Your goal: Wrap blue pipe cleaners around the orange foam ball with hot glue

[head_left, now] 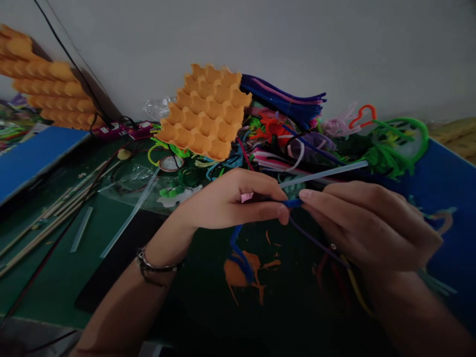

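Two hands, left (226, 201) and right (372, 220), pinching blue stem (293, 203), slim gap between; green tabletop (55, 292) edge lower left.

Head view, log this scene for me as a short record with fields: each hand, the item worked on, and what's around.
Left hand: left hand, bracelet at wrist, pinching blue fuzzy stem
Right hand: right hand, pinching same stem
Behind hands: orange egg-crate tray, bundle of mostly blue stems
Far left: wooden sticks on green table
Unclear: whether either hand touches the long translucent stick
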Tool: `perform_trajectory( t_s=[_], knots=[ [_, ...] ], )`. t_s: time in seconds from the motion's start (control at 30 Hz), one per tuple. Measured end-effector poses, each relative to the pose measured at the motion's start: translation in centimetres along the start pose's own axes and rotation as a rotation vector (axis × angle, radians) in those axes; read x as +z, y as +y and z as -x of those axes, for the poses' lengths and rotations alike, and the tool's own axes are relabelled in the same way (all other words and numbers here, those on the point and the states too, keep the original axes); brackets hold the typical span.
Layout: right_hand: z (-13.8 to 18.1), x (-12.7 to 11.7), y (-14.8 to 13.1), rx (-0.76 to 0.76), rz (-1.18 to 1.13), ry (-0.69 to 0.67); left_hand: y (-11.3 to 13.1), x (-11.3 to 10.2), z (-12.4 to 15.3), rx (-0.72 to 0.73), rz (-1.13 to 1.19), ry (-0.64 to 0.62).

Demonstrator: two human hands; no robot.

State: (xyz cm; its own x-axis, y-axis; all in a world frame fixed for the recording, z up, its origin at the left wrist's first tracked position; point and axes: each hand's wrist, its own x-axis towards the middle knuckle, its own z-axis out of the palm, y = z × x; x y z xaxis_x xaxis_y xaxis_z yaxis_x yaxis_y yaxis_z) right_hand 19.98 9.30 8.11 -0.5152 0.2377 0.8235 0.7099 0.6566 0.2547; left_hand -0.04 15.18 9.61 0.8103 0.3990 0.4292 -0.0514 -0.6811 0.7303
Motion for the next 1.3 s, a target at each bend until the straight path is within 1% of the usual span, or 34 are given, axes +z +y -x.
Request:
perform_trajectory(
  t_s=[0.17, 0.23, 0.33, 0.47, 0.63, 0.7, 0.83, 0.93, 1.03, 1.1, 1.17, 1.2, 1.23, 1.3],
  knots=[
    [-0.6, 0.1, -0.3, -0.003, 0.124, -0.055, -0.3, 0.2, -0.1, -0.034, 0.028, 0.031],
    [-0.8, 0.2, -0.4, -0.009, 0.167, -0.060, -0.2, 0.2, -0.1, -0.032, 0.002, 0.042],
    [-1.0, 0.3, -0.4, 0.027, 0.182, -0.089, 0.0, 0.4, -0.1, 0.011, -0.095, 0.069],
    [-1.3, 0.3, -0.6, 0.116, 0.139, -0.148, 0.1, 0.5, 0.1, 0.098, -0.350, 0.137],
    [-1.6, 0.6, -0.5, 0.194, -0.021, -0.194, -0.2, 0.4, 0.4, 0.275, -0.845, 0.248],
    [-1.6, 0.9, -0.4, 0.203, -0.093, -0.210, -0.2, 0.3, 0.4, 0.322, -0.988, 0.244],
    [-1.5, 1.2, -0.2, 0.239, -0.199, -0.255, -0.3, 0.3, 0.4, 0.323, -1.146, 0.239],
    [-1.6, 1.1, -0.1, 0.323, -0.336, -0.289, -0.6, 0.5, 0.4, 0.349, -1.210, 0.309],
    [-1.5, 1.1, -0.1, 0.522, -0.582, -0.354, -0.8, 0.7, 0.5, 0.405, -1.275, 0.369],
    [-1.3, 1.3, 0.0, 0.680, -0.806, -0.390, -0.8, 0.8, 0.5, 0.415, -1.326, 0.377],
    [-1.3, 1.4, 0.0, 0.783, -0.970, -0.398, -0.8, 0.8, 0.5, 0.381, -1.317, 0.357],
    [-1.3, 1.5, 0.0, 0.800, -0.988, -0.392, -0.9, 0.7, 0.5, 0.356, -1.280, 0.338],
    [-1.4, 1.5, 0.0, 0.793, -0.948, -0.389, -1.0, 0.7, 0.4, 0.331, -1.222, 0.312],
    [-1.6, 1.3, -0.2, 0.706, -0.754, -0.364, -1.1, 0.5, 0.3, 0.279, -1.059, 0.257]
  ],
)
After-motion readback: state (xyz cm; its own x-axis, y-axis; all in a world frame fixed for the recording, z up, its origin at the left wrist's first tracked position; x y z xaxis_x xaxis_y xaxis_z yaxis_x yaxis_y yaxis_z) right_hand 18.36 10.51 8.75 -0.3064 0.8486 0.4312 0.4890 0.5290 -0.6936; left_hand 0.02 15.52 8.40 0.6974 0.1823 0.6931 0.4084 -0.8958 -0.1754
